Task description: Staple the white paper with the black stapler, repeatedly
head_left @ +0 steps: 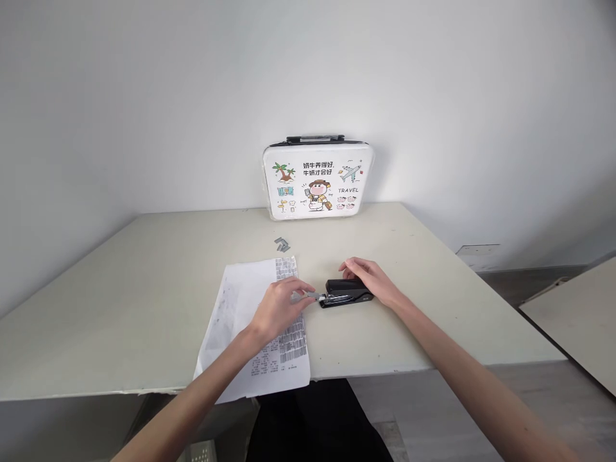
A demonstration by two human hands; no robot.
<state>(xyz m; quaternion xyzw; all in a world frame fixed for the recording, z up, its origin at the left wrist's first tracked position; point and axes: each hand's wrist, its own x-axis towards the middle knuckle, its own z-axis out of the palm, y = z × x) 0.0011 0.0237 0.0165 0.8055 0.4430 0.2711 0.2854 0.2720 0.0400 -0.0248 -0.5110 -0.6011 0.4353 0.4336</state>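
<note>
Head view: stapler (342,294) between right hand (369,277), holding its rear, and left hand (280,307) (pinching grey piece (310,296))

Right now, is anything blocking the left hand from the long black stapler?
Nothing visible. The left hand holds a slim grey piece at the open end of the black stapler; whether they touch is unclear. The right hand is at the opposite end. The small grey strips lie farther back, out of the way.

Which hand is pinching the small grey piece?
The left hand, over the printed paper; the right hand is instead at the rear of the black stapler.
</note>
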